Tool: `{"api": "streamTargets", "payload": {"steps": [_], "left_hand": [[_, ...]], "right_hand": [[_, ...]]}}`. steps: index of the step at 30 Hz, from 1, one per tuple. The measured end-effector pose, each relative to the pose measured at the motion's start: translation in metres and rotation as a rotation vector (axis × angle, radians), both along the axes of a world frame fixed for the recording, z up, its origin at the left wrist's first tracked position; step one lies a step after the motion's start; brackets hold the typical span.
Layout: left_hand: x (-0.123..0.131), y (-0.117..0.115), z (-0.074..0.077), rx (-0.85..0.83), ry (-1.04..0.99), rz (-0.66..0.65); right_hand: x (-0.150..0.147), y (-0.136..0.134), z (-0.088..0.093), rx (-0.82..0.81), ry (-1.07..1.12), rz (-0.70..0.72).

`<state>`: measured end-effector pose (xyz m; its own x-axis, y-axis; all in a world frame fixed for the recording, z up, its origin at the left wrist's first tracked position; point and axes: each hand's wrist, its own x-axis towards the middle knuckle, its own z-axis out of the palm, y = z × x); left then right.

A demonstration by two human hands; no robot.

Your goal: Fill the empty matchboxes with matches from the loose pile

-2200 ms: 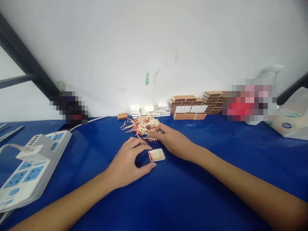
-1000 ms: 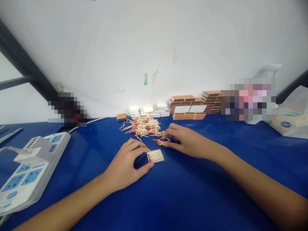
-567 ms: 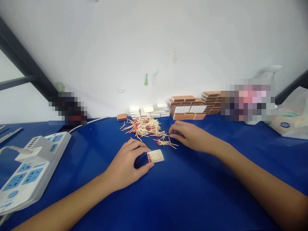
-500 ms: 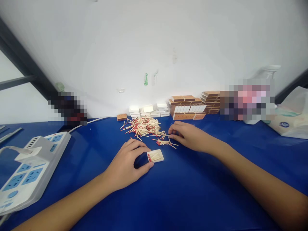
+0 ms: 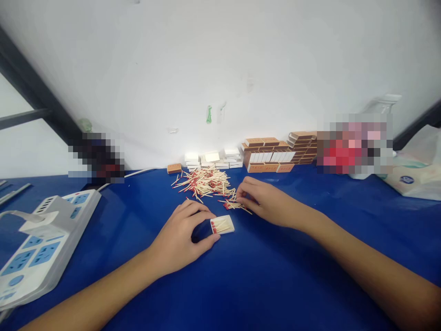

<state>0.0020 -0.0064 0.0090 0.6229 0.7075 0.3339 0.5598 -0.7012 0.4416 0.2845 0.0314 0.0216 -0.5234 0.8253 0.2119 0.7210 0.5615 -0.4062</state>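
My left hand [image 5: 182,236] rests on the blue table [image 5: 275,285], thumb and fingers closed on the left end of a small white matchbox tray [image 5: 222,225] partly filled with red-tipped matches. My right hand [image 5: 267,200] lies just behind and to the right of the tray. Its fingertips are pinched on a few loose matches [image 5: 234,205] at the near edge of the match pile [image 5: 205,181].
A white power strip [image 5: 37,243] with blue sockets lies at the left. Along the wall stand white inner trays [image 5: 213,158] and stacked brown matchboxes [image 5: 275,154], and a lone brown box [image 5: 174,168]. A plastic bag [image 5: 413,170] sits at the far right.
My right hand pulled a few matches out of the pile toward the right, then came back left and closed its fingertips on them. The left hand and the tray stayed put.
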Motion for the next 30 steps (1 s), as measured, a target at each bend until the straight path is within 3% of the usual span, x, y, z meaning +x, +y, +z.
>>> {"api": "streamTargets", "payload": {"steps": [9,30], "left_hand": [[0.001,0.001,0.001,-0.009,0.010,0.005],[0.000,0.000,0.000,-0.005,0.007,0.003]], "right_hand": [[-0.008,-0.008,0.000,-0.039,-0.061,0.014],[-0.012,-0.003,-0.011,0.090,-0.060,0.022]]}}
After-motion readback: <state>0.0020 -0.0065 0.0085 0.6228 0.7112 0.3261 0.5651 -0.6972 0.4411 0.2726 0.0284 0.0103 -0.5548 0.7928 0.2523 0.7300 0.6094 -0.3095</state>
